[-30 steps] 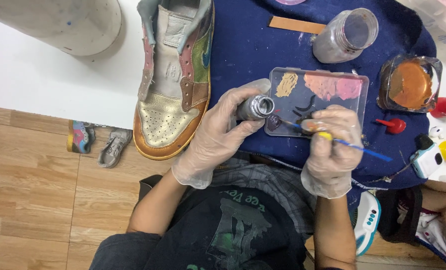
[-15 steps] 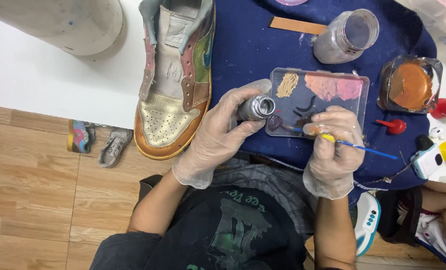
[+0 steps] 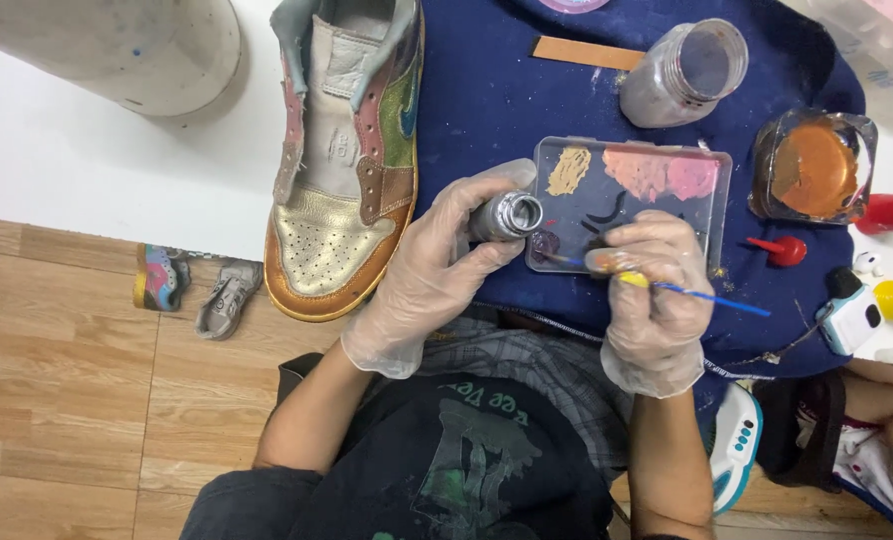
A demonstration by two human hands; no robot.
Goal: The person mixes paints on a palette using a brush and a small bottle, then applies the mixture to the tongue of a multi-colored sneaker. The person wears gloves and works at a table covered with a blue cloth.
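I see my left hand point(image 3: 432, 270), in a clear glove, wrapped around a small silver bottle point(image 3: 504, 216), holding it open-mouthed and tilted just off the left edge of the palette point(image 3: 632, 200). My right hand point(image 3: 657, 290), gloved too, is clenched around a thin blue brush point(image 3: 707, 297), its handle sticking out to the right; the tip end points left toward a dark purple blot in the palette's near left corner, right beside the bottle's mouth. The clear palette lies on a dark blue cloth point(image 3: 487, 90) on the counter point(image 3: 87, 170) and carries tan, pink and black smears. A painted shoe point(image 3: 342, 170) with a gold toe rests left of the bottle, partly on the cloth. Beyond the palette stands a cloudy jar point(image 3: 682, 75); to its right sits a tub point(image 3: 815, 168) of orange paint.
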